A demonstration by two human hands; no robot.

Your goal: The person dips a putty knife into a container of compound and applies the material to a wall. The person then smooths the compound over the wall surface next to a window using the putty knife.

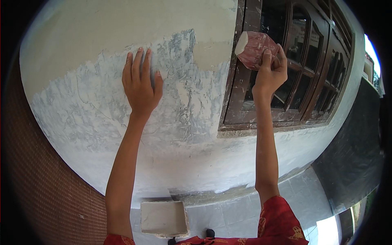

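Note:
My left hand (142, 83) lies against the patchy white and grey wall (183, 102) with its fingers spread and nothing in it. At the upper right, my right hand (270, 71) grips a reddish scraper (257, 50) between thumb and fingers. White paste coats the scraper's left edge. The scraper is in front of the brown window frame (239, 81), near its left side. Whether it touches the frame cannot be made out.
A square container (163, 217) of pale paste stands on the grey tiled floor (228, 212) below the wall. Brown woven material (49, 179) fills the left side. A dark sheet (351, 151) hangs at the right, beyond the glazed window (300, 36).

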